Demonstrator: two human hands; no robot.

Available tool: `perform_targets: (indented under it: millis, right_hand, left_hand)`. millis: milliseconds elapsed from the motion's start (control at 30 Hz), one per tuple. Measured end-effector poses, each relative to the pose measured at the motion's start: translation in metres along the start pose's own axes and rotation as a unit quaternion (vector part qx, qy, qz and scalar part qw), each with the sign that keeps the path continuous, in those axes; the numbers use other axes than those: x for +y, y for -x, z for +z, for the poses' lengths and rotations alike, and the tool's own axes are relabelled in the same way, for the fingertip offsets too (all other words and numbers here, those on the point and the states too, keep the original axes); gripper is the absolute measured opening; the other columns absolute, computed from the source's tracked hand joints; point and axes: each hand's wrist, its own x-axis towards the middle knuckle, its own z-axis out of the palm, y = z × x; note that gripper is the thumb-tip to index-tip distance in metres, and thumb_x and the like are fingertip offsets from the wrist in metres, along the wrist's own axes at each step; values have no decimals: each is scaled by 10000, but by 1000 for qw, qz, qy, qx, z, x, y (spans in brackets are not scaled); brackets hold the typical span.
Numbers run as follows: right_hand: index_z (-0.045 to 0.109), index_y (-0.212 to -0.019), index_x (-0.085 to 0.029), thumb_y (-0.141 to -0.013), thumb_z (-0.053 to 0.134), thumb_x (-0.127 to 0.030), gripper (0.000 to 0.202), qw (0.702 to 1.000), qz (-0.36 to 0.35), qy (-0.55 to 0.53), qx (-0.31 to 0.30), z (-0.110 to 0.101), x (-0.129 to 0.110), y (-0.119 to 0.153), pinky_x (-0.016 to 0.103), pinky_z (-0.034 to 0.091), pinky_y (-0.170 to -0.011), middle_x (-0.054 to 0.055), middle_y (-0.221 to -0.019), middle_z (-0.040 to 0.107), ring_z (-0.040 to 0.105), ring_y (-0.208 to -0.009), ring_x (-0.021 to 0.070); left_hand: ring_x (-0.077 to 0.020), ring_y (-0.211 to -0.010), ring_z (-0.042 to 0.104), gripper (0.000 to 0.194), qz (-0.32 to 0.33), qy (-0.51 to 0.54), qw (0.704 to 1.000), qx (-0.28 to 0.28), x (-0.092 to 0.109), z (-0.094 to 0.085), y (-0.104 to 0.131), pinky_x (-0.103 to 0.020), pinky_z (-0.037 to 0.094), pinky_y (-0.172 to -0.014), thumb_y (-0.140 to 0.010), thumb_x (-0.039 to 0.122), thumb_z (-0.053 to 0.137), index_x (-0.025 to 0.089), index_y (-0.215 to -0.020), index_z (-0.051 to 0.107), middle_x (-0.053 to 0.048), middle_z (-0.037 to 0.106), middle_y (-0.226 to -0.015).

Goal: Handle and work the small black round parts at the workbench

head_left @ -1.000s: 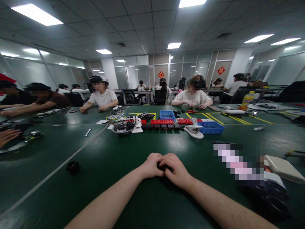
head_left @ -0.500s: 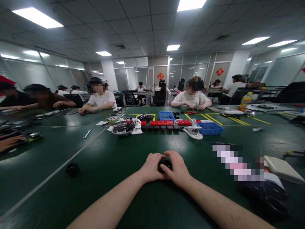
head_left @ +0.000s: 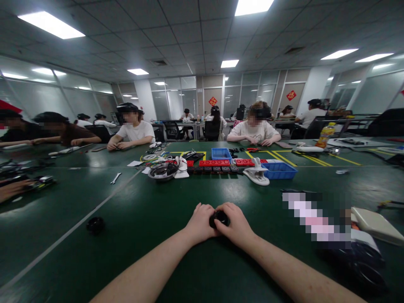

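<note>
Object (head_left: 222, 216), black, round, between left hand (head_left: 201, 222) and fingers (head_left: 231, 208) of right hand (head_left: 239, 225)

Worktop (head_left: 164, 261): dark green, yellow tape lines (head_left: 284, 156), pale grey stripe (head_left: 63, 236). Held round part (head_left: 222, 217): black. Loose round part (head_left: 95, 226), left: also black. Wrench (head_left: 116, 179): silver. Power strip (head_left: 215, 163): red over black. Large bin (head_left: 280, 175) and small bin (head_left: 221, 157): blue. Clip stand (head_left: 256, 176): white. Bottle (head_left: 324, 136): yellow cap, orange-yellow body. Flat box (head_left: 377, 224), right: cream. Door diamonds (head_left: 213, 101): red, gold characters.
</note>
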Motion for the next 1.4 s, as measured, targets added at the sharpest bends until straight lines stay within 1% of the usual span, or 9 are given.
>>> perform_targets:
  millis: [67,133,400,600,767,933,1100,1233,1400]
  right_hand:
    - [530,-899,-196,-666,517,-135,241,998,-34,-44,-3,0,0,2,338,419,-767,37,-877,569,517,-844,188]
    - [510,-960,-200,-654,488,-113,319,995,-52,-91,-7,-1,0,4,349,428,-790,48,-931,571,525,-877,192]
    - [452,-1084,-194,-644,383,-62,465,984,-59,-160,-47,-4,-4,11,366,428,-867,69,-1027,581,546,-958,189]
    - [468,-1057,-178,-743,480,-229,318,995,-71,-74,12,-4,-4,8,399,396,-859,93,-1034,549,503,-966,227]
    - [496,-910,-184,-671,619,-411,352,1000,16,25,9,-1,0,2,366,413,-747,63,-898,547,511,-848,227]
    - [497,-753,-193,-659,643,-413,281,996,42,77,0,1,1,-1,329,399,-672,27,-769,533,499,-754,203]
    - [527,-769,-189,-692,626,-336,193,997,52,65,2,-1,-1,-2,335,405,-696,28,-780,538,503,-773,200]
    - [577,-855,-193,-705,574,-202,151,999,-8,5,-33,-10,-3,-5,345,416,-762,44,-863,563,511,-841,197]
    - [613,-889,-209,-623,462,-69,337,990,-80,-96,-71,-20,-5,-6,349,421,-819,39,-914,616,539,-891,192]
  left_hand:
    - [-228,-862,527,344,13,17,999,-23,-3,-4,-2,-376,410,-857,-578,294,709,166,-876,595,-41,562,-889]
    - [-214,-850,537,357,33,30,998,-46,-6,-7,-3,-315,439,-798,-559,251,721,165,-889,613,-34,576,-888]
    - [-229,-972,501,459,95,93,987,-92,-16,-9,-3,-341,372,-895,-592,254,713,247,-1036,600,-1,577,-977]
    - [-253,-964,508,552,46,78,994,-59,-13,-5,-2,-368,392,-870,-571,358,733,202,-1070,556,-43,566,-1022]
    - [-264,-973,501,750,28,56,998,-9,-5,-2,1,-397,368,-895,-460,476,777,207,-1102,497,-54,542,-1053]
    - [-251,-881,537,516,-10,-9,999,37,6,6,3,-434,295,-948,-519,474,732,191,-913,558,-36,582,-892]
    - [-248,-817,552,271,-36,-13,999,36,8,8,1,-431,319,-909,-598,365,679,183,-770,577,-22,591,-767]
    - [-231,-784,558,259,-14,9,1000,11,2,3,-2,-379,370,-843,-610,314,671,168,-811,596,-17,594,-756]
    - [-166,-756,569,214,40,60,995,-63,-7,-8,-4,-229,420,-678,-642,263,680,171,-826,624,18,609,-797]
